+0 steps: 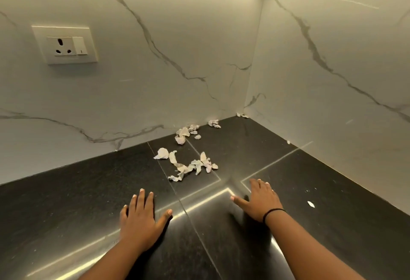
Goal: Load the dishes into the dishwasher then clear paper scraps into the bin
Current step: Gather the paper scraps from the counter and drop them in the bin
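Lying just beyond both hands, the paper scraps (188, 166) trail toward the far corner; left hand (139, 219) and right hand (258, 202) spread flat, empty.

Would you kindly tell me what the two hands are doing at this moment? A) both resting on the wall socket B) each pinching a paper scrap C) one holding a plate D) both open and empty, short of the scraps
D: the left hand and right hand are spread open above the dark counter, holding nothing, with the paper scraps lying untouched beyond the fingertips.

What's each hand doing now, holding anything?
Left hand: open, empty, over the glossy black stone counter.
Right hand: open, empty, short of the crumpled white paper scraps.
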Tool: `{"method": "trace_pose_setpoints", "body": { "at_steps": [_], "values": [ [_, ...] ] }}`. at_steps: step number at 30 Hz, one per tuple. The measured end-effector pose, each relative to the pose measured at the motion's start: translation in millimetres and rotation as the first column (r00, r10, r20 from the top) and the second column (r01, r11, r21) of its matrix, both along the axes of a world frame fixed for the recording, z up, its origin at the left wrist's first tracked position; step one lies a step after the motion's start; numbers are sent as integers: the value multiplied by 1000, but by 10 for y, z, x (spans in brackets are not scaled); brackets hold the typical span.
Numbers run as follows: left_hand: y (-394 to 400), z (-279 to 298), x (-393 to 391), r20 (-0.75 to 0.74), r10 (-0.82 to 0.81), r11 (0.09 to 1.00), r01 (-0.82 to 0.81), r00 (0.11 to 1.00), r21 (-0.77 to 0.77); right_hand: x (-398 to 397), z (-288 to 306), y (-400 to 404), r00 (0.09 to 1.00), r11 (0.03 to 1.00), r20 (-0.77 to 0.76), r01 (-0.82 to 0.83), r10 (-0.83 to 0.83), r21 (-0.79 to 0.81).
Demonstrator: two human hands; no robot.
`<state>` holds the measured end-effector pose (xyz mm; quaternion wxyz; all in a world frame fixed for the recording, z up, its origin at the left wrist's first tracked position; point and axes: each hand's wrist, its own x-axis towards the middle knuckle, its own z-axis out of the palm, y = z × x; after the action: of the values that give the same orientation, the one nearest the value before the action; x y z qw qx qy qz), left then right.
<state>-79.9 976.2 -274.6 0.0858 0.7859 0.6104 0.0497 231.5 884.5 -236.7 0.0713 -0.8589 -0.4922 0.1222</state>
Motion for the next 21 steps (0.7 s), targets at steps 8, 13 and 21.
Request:
{"method": "trace_pose_setpoints", "body": {
  "at_steps": [8,13,21],
  "values": [
    [859,70,168,-9,-104,995,104,995,-3,-313,-186,954,969,996,-234,-73,84,57],
    [1381,63,412,65,-121,991,125,991,-57,-283,-288,1623,967,974,-161,-177,198,140],
    [1872,-27,937,83,-400,913,405,913,-48,-229,-437,2231,835,825,-74,-518,545,224]
  ]
}}
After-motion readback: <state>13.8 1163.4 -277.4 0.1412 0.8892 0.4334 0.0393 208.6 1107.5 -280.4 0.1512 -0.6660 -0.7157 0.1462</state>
